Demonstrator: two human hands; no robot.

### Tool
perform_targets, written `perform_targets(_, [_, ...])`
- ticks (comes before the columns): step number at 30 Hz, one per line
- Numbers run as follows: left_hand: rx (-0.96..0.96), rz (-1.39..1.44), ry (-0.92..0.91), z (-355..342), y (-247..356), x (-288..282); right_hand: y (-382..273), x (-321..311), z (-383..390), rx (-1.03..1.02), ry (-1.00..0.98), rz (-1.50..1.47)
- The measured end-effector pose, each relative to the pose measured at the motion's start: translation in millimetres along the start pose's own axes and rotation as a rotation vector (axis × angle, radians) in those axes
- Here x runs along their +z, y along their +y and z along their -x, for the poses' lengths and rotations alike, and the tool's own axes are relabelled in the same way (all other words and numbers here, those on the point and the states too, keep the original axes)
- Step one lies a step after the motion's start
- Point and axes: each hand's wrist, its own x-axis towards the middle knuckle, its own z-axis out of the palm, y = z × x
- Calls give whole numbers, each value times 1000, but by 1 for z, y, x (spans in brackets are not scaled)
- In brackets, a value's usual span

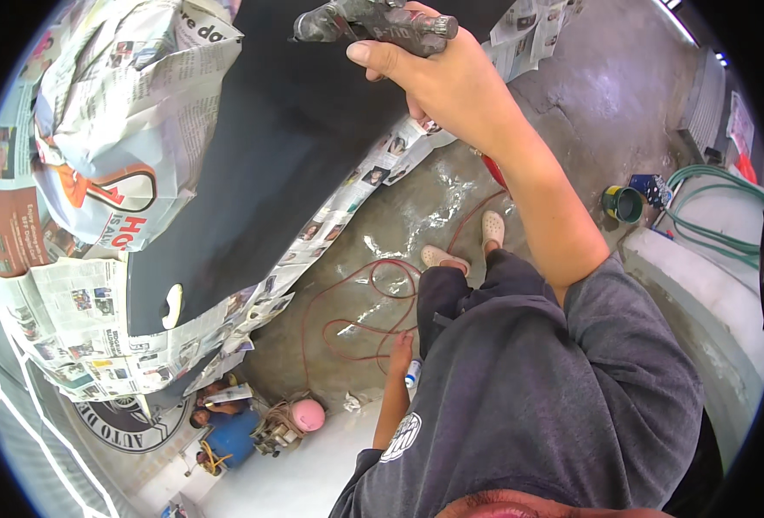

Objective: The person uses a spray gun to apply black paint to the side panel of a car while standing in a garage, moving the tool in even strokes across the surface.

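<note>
My right hand (429, 82) is raised at the top, wrapped round a dark, paint-stained spray gun (373, 24). The gun's nozzle end points left over a dark, matte car panel (270, 147). Sheets of newspaper (132, 112) cover the car parts around that panel, and a newspaper strip (356, 194) runs along its lower edge. A small pale opening or handle piece (173, 306) shows on the panel. Low at my side hangs my left hand (401, 348), its fingers loosely extended, with nothing visible in them. Beside that wrist is a small white and blue cylinder (413, 373); what supports it is unclear.
A red hose (373, 332) loops over the wet concrete floor (347, 302) near my feet. A dark green tin (622, 204) and a coiled green hose (714, 194) lie to the right, by a pale ledge (693, 276). Lower left stands a compressor with a blue tank (233, 436).
</note>
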Motion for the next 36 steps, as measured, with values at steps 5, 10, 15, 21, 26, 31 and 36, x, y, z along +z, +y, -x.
perform_targets(5, [-3,-54,-43,-11,8,11,-8,5,-9,-33,-101,11])
perform_targets(10, [10,-10,-37,-22,6,24,-9,-6,-16,-38,33,76])
perform_targets(15, [55,-11,-7,-39,-13,43,-38,-18,-1,-73,291,229])
perform_targets(21, [127,-52,35,-54,-27,61,-4,-15,27,-89,266,304])
perform_targets(26, [72,66,114,-39,-14,61,53,16,62,-17,34,260])
perform_targets(31, [66,92,136,-26,-60,78,57,27,87,142,-200,219])
perform_targets(36, [8,135,106,-14,-77,78,74,12,86,42,25,216])
